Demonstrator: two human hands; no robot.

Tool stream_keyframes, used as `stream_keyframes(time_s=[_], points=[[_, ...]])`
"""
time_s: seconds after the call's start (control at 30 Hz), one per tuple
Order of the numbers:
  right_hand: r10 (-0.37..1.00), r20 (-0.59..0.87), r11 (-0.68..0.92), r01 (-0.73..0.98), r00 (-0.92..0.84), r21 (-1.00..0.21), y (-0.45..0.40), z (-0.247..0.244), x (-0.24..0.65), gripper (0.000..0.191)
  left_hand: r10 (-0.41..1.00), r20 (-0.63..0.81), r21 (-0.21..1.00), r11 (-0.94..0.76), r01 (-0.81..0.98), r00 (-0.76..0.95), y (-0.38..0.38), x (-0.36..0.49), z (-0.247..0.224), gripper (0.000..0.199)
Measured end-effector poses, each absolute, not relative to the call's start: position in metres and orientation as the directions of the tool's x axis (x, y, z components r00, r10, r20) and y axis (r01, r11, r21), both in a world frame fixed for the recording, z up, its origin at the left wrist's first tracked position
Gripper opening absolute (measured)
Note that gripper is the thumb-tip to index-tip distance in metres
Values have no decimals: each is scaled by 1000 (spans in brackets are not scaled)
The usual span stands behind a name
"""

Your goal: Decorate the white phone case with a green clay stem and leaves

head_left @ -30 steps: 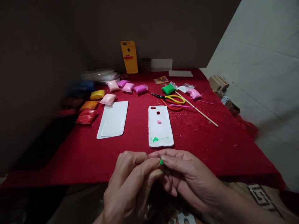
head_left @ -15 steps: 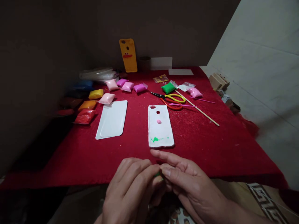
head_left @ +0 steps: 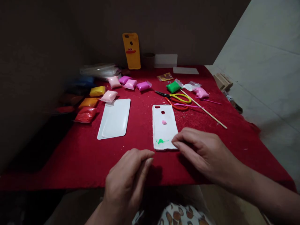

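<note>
A white phone case (head_left: 170,131) lies flat on the red cloth, with a small pink clay piece (head_left: 164,122) near its middle and a smear of green clay (head_left: 160,141) toward its lower end. At the case's lower right edge, my right hand (head_left: 203,151) has thumb and forefinger pinched together; anything between them is too small to make out. My left hand (head_left: 130,178) hovers below and left of the case, its fingers curled and the thumb against the forefinger. Whatever it may hold is hidden.
White sheets (head_left: 114,118) lie to the left. Beyond them are several clay packets, among them a red one (head_left: 86,114). Behind the case are scissors (head_left: 180,99), a wooden stick (head_left: 206,111) and a green packet (head_left: 173,87). A yellow phone case (head_left: 132,59) leans at the back.
My hands were together below the case, with a bit of green between the fingers. They have parted: the right moved up to the case's lower right edge, the left stayed low and closed.
</note>
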State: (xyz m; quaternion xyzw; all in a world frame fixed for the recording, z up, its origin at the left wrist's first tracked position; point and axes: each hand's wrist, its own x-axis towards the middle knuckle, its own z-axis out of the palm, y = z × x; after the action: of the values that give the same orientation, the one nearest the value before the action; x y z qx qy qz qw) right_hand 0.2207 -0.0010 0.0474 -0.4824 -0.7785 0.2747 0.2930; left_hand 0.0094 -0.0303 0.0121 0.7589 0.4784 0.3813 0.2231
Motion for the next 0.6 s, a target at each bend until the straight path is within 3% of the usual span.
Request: stream_keyframes(time_s=[0.07,0.13,0.33,0.6], points=[[892,173,432,679,-417,-594,16,46,222,16,827,476,518,-538,665,298,-27,12,5,20],[852,169,498,668,-496,-553,26,43,220,14,795,517,421,-560,714,318,-27,13,-2,23],[776,202,596,590,-597,-545,31,31,208,12,816,434,411,-556,722,381,-26,12,-8,21],[751,198,637,611,-630,-469,35,28,202,14,807,436,384,-567,729,398,-22,15,-11,23]])
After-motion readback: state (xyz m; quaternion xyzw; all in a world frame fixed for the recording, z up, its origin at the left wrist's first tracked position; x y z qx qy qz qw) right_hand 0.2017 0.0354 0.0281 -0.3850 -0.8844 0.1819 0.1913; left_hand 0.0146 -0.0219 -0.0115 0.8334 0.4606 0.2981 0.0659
